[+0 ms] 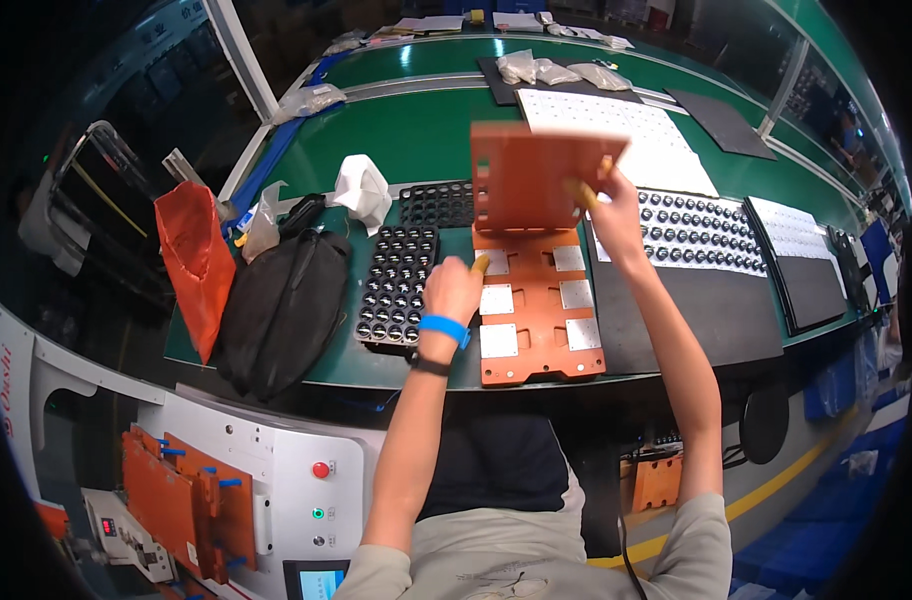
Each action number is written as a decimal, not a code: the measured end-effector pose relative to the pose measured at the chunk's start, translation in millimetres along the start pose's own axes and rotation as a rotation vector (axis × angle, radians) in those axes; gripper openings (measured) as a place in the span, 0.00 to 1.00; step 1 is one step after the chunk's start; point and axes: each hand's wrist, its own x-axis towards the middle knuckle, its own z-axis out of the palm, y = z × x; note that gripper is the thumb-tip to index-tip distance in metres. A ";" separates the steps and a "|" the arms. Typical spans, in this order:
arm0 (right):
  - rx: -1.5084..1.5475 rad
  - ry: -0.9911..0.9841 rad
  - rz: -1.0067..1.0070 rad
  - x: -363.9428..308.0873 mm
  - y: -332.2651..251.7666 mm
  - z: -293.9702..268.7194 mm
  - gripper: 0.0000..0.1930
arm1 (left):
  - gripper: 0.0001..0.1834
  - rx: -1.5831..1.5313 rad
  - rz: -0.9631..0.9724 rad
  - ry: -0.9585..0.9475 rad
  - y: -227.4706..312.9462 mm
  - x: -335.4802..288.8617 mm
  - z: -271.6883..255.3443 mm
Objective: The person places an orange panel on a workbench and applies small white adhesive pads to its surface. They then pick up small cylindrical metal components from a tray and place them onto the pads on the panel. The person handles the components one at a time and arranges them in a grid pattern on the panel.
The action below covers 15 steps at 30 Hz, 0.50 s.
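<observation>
An orange fixture base [531, 350] lies on the bench before me, with several square white pieces [498, 341] set in two columns. At its far end an orange plate [526, 180] stands raised, slightly blurred. My right hand [613, 215], with yellow finger covers, grips this plate by its right side. My left hand [453, 292] is curled at the base's left edge, a yellow-covered fingertip touching it; the other fingers are partly hidden. Beside that hand stands a black tray [384, 285] filled with rows of small round black parts.
Another black tray [436, 205] lies behind. On the right, a white sheet [711, 235] carries rows of round parts on a black mat [686, 310]. A black bag [286, 310] and a red bag [191, 260] sit left. A white machine [306, 450] with buttons stands lower left.
</observation>
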 end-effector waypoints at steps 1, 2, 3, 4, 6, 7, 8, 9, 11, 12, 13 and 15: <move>-0.153 -0.031 -0.095 -9.9 6.6 -10.7 0.13 | 0.26 -0.069 0.038 -0.011 -4.9 -6.4 0.2; -0.244 -0.039 -0.247 -23.0 -0.4 -14.8 0.14 | 0.25 -0.105 0.001 -0.056 0.2 -15.6 -6.3; -0.328 -0.054 -0.393 -37.8 -11.4 -17.0 0.15 | 0.24 -0.134 -0.045 -0.102 6.1 -28.8 -18.3; -0.433 -0.118 -0.482 -50.1 -21.1 -22.1 0.16 | 0.21 -0.127 -0.036 -0.097 9.2 -39.2 -24.8; -0.520 -0.237 -0.609 -69.8 -22.8 -31.6 0.19 | 0.13 -0.126 0.194 0.009 -5.7 -50.3 -15.4; -0.582 -0.315 -0.697 -81.6 -26.4 -35.4 0.19 | 0.12 -0.180 0.195 0.028 -15.3 -54.7 -3.2; -0.609 -0.351 -0.722 -90.9 -18.9 -39.3 0.20 | 0.12 -0.232 0.194 0.050 -6.9 -61.0 -11.3; -0.632 -0.388 -0.747 -99.6 -12.0 -41.4 0.21 | 0.11 -0.281 0.192 0.075 -1.2 -64.5 -17.8; -0.615 -0.365 -0.724 -117.7 -11.0 -37.4 0.21 | 0.12 -0.369 0.138 0.010 -0.3 -65.5 -17.9; -0.594 -0.358 -0.689 -124.2 -11.1 -35.3 0.22 | 0.12 -0.362 0.100 -0.024 -2.4 -63.6 -15.8; -0.613 -0.351 -0.685 -128.9 -8.7 -34.7 0.22 | 0.12 -0.356 0.062 -0.058 -5.5 -61.8 -13.0; -0.660 -0.323 -0.674 -137.6 -2.1 -39.7 0.22 | 0.17 -0.308 -0.014 -0.123 -11.9 -61.9 -10.9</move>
